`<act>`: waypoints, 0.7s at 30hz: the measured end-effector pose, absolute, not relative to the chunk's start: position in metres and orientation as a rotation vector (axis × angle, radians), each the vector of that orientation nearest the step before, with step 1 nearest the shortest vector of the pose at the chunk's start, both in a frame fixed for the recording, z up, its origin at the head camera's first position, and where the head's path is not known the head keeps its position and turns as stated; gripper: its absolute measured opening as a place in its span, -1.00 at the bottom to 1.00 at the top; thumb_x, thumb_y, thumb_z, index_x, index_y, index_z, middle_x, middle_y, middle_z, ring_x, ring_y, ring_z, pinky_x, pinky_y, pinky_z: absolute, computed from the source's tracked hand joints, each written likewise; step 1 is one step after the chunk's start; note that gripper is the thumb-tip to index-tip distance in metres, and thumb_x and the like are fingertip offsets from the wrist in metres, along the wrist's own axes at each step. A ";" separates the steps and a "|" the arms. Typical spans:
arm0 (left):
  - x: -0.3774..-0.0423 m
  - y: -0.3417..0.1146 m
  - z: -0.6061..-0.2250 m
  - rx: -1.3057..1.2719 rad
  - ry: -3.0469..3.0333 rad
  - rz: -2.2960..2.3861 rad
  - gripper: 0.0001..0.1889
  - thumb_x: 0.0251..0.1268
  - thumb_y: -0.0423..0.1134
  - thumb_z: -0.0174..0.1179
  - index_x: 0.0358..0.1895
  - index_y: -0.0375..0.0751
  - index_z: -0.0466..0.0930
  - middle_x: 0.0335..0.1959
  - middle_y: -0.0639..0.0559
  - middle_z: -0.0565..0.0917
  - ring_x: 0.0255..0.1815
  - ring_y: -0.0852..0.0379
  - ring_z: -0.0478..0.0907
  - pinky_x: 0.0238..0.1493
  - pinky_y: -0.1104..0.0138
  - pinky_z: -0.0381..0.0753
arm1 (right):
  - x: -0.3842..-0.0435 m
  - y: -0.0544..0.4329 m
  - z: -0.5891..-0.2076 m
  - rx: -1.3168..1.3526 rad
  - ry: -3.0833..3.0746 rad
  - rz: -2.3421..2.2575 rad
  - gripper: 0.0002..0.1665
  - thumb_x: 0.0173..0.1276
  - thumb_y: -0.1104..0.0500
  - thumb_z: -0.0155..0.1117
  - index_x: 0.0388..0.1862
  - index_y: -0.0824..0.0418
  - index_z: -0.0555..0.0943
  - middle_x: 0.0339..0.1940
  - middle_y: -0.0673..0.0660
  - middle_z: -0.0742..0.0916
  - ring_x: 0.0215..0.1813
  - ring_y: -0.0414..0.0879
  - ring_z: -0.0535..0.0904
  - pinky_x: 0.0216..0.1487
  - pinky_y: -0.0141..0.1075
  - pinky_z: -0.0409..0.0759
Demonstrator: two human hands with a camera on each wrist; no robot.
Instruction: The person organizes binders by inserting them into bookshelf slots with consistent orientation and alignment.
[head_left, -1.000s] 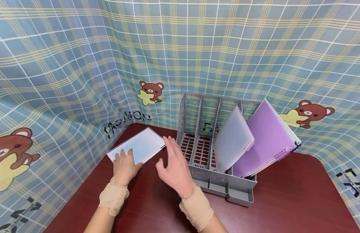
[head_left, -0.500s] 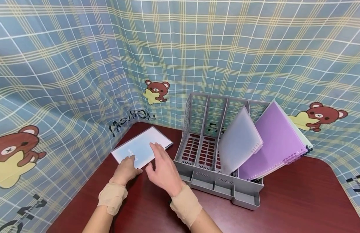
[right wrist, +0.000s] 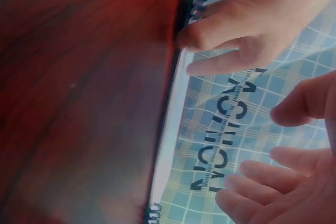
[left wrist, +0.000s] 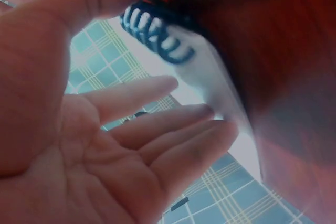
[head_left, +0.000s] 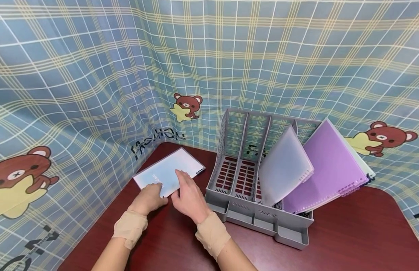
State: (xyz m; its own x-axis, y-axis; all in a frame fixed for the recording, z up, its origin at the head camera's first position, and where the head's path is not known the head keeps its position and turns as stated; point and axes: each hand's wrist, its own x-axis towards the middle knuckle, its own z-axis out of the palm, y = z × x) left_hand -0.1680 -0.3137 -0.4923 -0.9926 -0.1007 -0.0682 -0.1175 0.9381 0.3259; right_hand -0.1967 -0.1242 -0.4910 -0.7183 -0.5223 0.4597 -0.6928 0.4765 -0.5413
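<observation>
A pale blue and white spiral notebook (head_left: pixel 173 162) lies flat on the table at the back left, dark coils at its edge. At its near left corner my left hand (head_left: pixel 149 199) rests, fingers on the cover and thumb by the edge. The left wrist view shows those fingers fairly straight, with the thumb beside the dark coil (left wrist: pixel 157 32). Over the notebook's near right part is my right hand (head_left: pixel 190 197), its fingers extended. In the right wrist view, the right hand's fingers (right wrist: pixel 262 182) are spread apart from the notebook and hold nothing.
Right of the hands stands a grey file rack (head_left: pixel 257 210) with upright slots and small front trays. A frosted notebook (head_left: pixel 285 169) and a purple notebook (head_left: pixel 331 169) lean in its right slots. Checked cloth (head_left: pixel 94 75) hangs behind the dark red table (head_left: pixel 348 226).
My left hand has drawn back to the notebook's near edge, uncovering print on the cover. My right hand has moved left and lower over the notebook. The view has shifted slightly.
</observation>
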 end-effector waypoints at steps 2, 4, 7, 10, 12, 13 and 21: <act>-0.166 -0.313 -0.493 -0.168 3.056 0.511 -0.33 0.09 -0.19 0.41 0.24 -0.56 0.53 0.13 -0.47 0.66 0.05 -0.40 0.66 0.06 -0.12 0.65 | -0.198 -0.125 -0.494 1.047 -2.512 1.059 -0.20 0.36 0.29 0.19 0.60 0.26 0.30 0.50 0.29 0.50 0.54 0.11 0.41 0.43 -0.06 0.47; -0.163 -0.314 -0.494 -0.156 3.080 0.507 -0.35 0.05 -0.22 0.40 0.21 -0.54 0.54 0.08 -0.45 0.68 -0.03 -0.38 0.69 -0.03 -0.11 0.68 | -0.198 -0.127 -0.497 1.045 -2.530 1.039 -0.19 0.34 0.32 0.21 0.59 0.26 0.30 0.50 0.28 0.51 0.54 0.10 0.42 0.43 -0.07 0.48; -0.157 -0.314 -0.495 -0.119 3.118 0.481 -0.49 -0.01 -0.27 0.39 0.04 -0.48 0.60 -0.12 -0.41 0.72 -0.22 -0.32 0.71 -0.21 -0.06 0.67 | -0.198 -0.130 -0.501 1.064 -2.557 1.000 -0.18 0.31 0.35 0.23 0.58 0.29 0.31 0.49 0.28 0.52 0.52 0.11 0.43 0.45 -0.09 0.45; -0.151 -0.314 -0.494 -0.062 3.146 0.433 -0.64 -0.05 -0.33 0.37 -0.13 -0.42 0.61 -0.30 -0.33 0.71 -0.33 -0.28 0.69 -0.31 -0.02 0.63 | -0.197 -0.133 -0.505 1.091 -2.580 0.929 -0.19 0.28 0.35 0.24 0.55 0.32 0.34 0.45 0.31 0.55 0.50 0.14 0.45 0.49 -0.13 0.40; -0.148 -0.314 -0.493 -0.027 3.154 0.414 -0.70 -0.03 -0.36 0.35 -0.18 -0.40 0.60 -0.35 -0.31 0.70 -0.34 -0.26 0.69 -0.31 -0.01 0.62 | -0.196 -0.135 -0.508 1.106 -2.600 0.880 -0.21 0.27 0.35 0.25 0.52 0.33 0.37 0.42 0.32 0.57 0.48 0.17 0.47 0.50 -0.13 0.39; -0.146 -0.315 -0.492 -0.011 3.156 0.403 -0.72 -0.01 -0.36 0.34 -0.18 -0.40 0.61 -0.35 -0.30 0.70 -0.32 -0.26 0.69 -0.29 -0.01 0.63 | -0.195 -0.137 -0.509 1.107 -2.604 0.846 -0.21 0.25 0.35 0.27 0.51 0.34 0.39 0.40 0.32 0.59 0.47 0.18 0.48 0.49 -0.12 0.40; -0.134 -0.318 -0.489 0.069 3.145 0.356 -0.62 0.19 -0.40 0.26 0.07 -0.51 0.61 -0.15 -0.36 0.70 -0.11 -0.28 0.70 -0.04 -0.07 0.65 | -0.197 -0.144 -0.515 1.058 -2.669 0.671 -0.25 0.21 0.29 0.35 0.44 0.30 0.48 0.34 0.36 0.63 0.42 0.27 0.52 0.41 0.07 0.47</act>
